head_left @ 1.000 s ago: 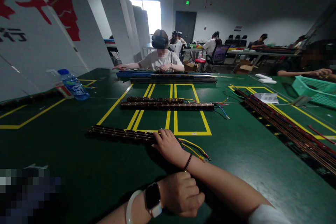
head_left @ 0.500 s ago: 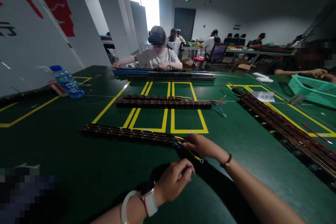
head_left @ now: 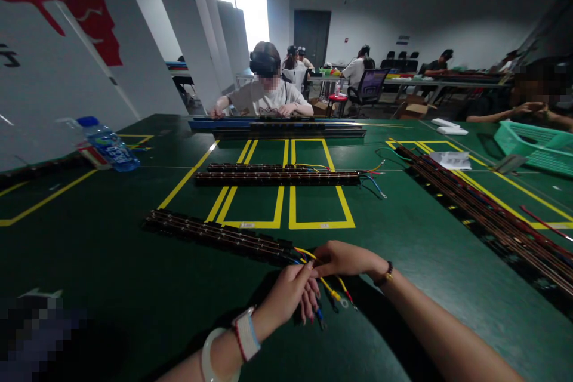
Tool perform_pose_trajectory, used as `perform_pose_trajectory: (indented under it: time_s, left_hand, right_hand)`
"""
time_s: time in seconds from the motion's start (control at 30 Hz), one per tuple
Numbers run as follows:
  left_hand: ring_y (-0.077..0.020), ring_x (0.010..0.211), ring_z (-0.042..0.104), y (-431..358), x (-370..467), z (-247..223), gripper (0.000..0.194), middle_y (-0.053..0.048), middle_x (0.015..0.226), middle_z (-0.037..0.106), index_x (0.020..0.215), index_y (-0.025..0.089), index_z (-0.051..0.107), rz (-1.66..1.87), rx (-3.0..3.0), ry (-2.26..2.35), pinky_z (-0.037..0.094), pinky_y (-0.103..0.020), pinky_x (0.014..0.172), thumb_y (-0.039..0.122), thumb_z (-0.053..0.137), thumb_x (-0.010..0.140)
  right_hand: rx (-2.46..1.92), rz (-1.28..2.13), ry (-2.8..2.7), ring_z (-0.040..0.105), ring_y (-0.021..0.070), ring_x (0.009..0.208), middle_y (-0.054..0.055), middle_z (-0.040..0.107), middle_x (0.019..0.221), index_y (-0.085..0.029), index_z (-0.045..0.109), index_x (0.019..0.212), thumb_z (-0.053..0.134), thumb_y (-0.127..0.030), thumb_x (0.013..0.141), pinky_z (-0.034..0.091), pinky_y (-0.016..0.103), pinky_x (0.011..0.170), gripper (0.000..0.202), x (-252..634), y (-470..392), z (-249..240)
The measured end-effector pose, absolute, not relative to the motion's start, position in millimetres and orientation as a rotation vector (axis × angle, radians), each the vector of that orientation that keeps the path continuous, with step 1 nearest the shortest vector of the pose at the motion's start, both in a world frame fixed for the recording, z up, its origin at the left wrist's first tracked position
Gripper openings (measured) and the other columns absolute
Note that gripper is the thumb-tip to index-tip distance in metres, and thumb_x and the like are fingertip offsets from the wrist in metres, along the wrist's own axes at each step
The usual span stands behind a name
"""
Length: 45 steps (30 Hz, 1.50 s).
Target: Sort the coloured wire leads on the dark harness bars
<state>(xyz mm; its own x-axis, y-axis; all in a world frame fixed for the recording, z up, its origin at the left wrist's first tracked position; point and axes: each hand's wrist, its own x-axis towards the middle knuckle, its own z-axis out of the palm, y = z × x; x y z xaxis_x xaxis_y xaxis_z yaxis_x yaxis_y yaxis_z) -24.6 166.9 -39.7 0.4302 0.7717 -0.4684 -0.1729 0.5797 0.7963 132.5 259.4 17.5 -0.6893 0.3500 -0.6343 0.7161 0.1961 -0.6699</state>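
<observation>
A long black strip assembly (head_left: 224, 240) with copper-coloured rods lies slanted on the green table in front of me. From its right end comes a bundle of wires (head_left: 329, 287), yellow, red and blue, some tipped with ring terminals. My right hand (head_left: 347, 259) pinches the bundle from above, just beyond the strip's end. Against it from the near side, my left hand (head_left: 290, 295) is closed around part of the same bundle, its fingers curled. Below those fingers a blue wire end (head_left: 320, 317) pokes out. The exact grip points are partly hidden by the fingers.
Farther back lie two more wired strips (head_left: 277, 178) across yellow tape outlines. Long strips (head_left: 483, 221) run along the right, near a green basket (head_left: 532, 146). A water bottle (head_left: 110, 146) lies tilted at left. A co-worker (head_left: 268, 89) sits opposite.
My left hand has moved up to the wires and closed on them beside my right hand. The wire ends now spread lower, and the strip's right end has shifted slightly toward me.
</observation>
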Motion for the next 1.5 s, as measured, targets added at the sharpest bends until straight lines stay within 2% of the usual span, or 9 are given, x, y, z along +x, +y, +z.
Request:
perform_pose_trajectory:
  time_s: [0.23, 0.4, 0.5, 0.63, 0.9, 1.0, 1.13, 1.27, 1.5]
  left_hand:
    - [-0.0171, 0.047, 0.058, 173, -27, -31, 0.058, -0.011, 0.06, 0.059, 0.076, 0.008, 0.05, 0.55, 0.677, 0.884, 0.043, -0.024, 0.042, 0.065, 0.038, 0.081]
    - [-0.0199, 0.057, 0.063, 171, -25, -39, 0.055, -0.005, 0.064, 0.059, 0.122, 0.01, 0.034, 0.652, 0.578, 0.92, 0.05, -0.032, 0.055, 0.051, 0.043, 0.086]
    - [-0.0186, 0.068, 0.064, 170, -24, -41, 0.063, -0.007, 0.076, 0.062, 0.135, 0.014, 0.025, 0.728, 0.508, 0.912, 0.052, -0.036, 0.066, 0.049, 0.045, 0.087]
    - [-0.0202, 0.106, 0.056, 169, -25, -41, 0.054, -0.013, 0.119, 0.055, 0.127, 0.017, 0.045, 0.865, 0.496, 0.887, 0.048, -0.034, 0.087, 0.048, 0.054, 0.083]
    - [-0.0149, 0.105, 0.056, 170, -20, -36, 0.03, -0.01, 0.111, 0.059, 0.119, 0.014, 0.048, 0.922, 0.029, 0.815, 0.044, -0.03, 0.092, 0.024, 0.048, 0.09]
    - [-0.0145, 0.101, 0.058, 171, -20, -36, 0.027, -0.009, 0.107, 0.06, 0.112, 0.014, 0.05, 0.939, 0.013, 0.796, 0.045, -0.029, 0.089, 0.026, 0.053, 0.088]
    - [-0.0154, 0.098, 0.058, 171, -20, -39, 0.033, -0.008, 0.109, 0.059, 0.107, 0.014, 0.05, 0.937, 0.086, 0.743, 0.046, -0.029, 0.084, 0.035, 0.06, 0.083]
    - [-0.0171, 0.102, 0.056, 169, -19, -47, 0.042, -0.009, 0.111, 0.058, 0.107, 0.014, 0.049, 0.915, 0.198, 0.756, 0.045, -0.03, 0.086, 0.04, 0.064, 0.078]
    - [-0.0181, 0.107, 0.054, 168, -18, -55, 0.044, -0.009, 0.109, 0.058, 0.105, 0.013, 0.047, 0.954, 0.367, 0.759, 0.04, -0.033, 0.096, 0.047, 0.059, 0.08]
  right_hand:
    - [1.289, -1.617, 2.069, 0.05, 0.004, 0.067, 0.006, 0.059, 0.086, -0.005, 0.056, 0.1, 0.044, -0.043, 0.089, 0.033, 0.011, 0.056, 0.04, 130, 258, 20]
    - [1.452, -1.283, 2.297, 0.045, 0.002, 0.062, 0.004, 0.057, 0.076, -0.006, 0.059, 0.087, 0.041, -0.035, 0.092, 0.027, 0.011, 0.055, 0.034, 123, 253, 29]
    - [1.46, -1.075, 2.396, 0.044, 0.0021, 0.064, 0.003, 0.056, 0.078, -0.009, 0.06, 0.085, 0.041, -0.027, 0.092, 0.027, 0.013, 0.058, 0.027, 116, 245, 36]
    - [1.447, -0.607, 2.492, 0.048, 0.0072, 0.076, 0.005, 0.055, 0.088, -0.013, 0.064, 0.088, 0.043, -0.016, 0.089, 0.035, 0.019, 0.071, 0.021, 105, 231, 31]
    - [1.027, 0.314, 2.833, 0.046, 0.0224, 0.093, 0.015, 0.051, 0.102, -0.006, 0.06, 0.113, 0.05, -0.015, 0.08, 0.041, 0.037, 0.08, 0.036, 99, 196, -10]
    - [1.016, 0.228, 2.873, 0.045, 0.0222, 0.098, 0.012, 0.051, 0.109, -0.011, 0.06, 0.113, 0.052, -0.018, 0.081, 0.041, 0.037, 0.085, 0.034, 101, 199, 5]
    - [1.255, -0.025, 2.737, 0.05, 0.0158, 0.083, 0.009, 0.054, 0.09, -0.015, 0.065, 0.093, 0.052, -0.026, 0.086, 0.041, 0.03, 0.075, 0.019, 104, 209, 38]
    - [1.377, -0.26, 2.417, 0.053, 0.0141, 0.074, 0.009, 0.057, 0.082, -0.012, 0.066, 0.087, 0.059, -0.035, 0.081, 0.038, 0.024, 0.067, 0.024, 102, 210, 54]
    - [1.394, -0.662, 2.151, 0.039, 0.0037, 0.052, 0.004, 0.06, 0.075, -0.016, 0.067, 0.084, 0.048, -0.037, 0.088, 0.015, 0.018, 0.051, 0.028, 114, 222, 65]
